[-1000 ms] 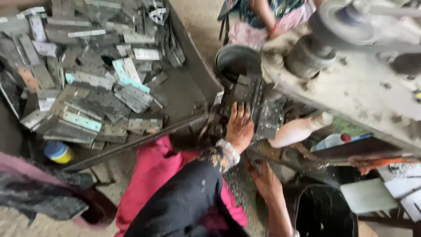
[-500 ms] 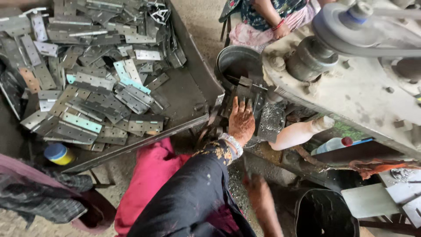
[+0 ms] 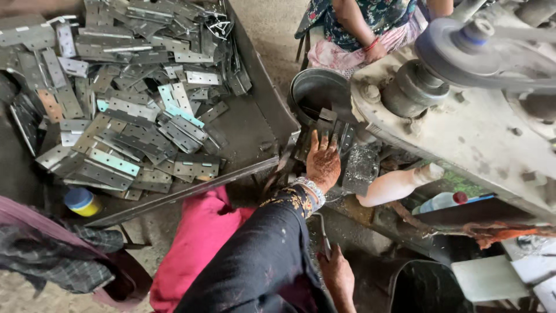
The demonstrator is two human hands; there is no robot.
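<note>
From the head view, I see my left hand (image 3: 323, 162) laid flat with the fingers spread on a dark metal plate (image 3: 327, 124). The plate sits on the bed of the grey press machine (image 3: 480, 133), just beside a round metal bucket (image 3: 315, 90). My right hand (image 3: 337, 277) is low near my knee; it seems closed around a thin metal piece, but I cannot tell this for sure.

I judge the plate to be stiff and fairly light. It looks thin, with sharp cut edges, and perhaps oily, so it may slip. I would take it by the long sides with fingertips, not by the corners.

To the left, a big tray (image 3: 260, 110) holds a heap of flat hinges (image 3: 133, 116). Another person (image 3: 370, 26) sits behind the bucket. A small yellow cup with a blue lid (image 3: 82, 201) stands under the tray.
</note>
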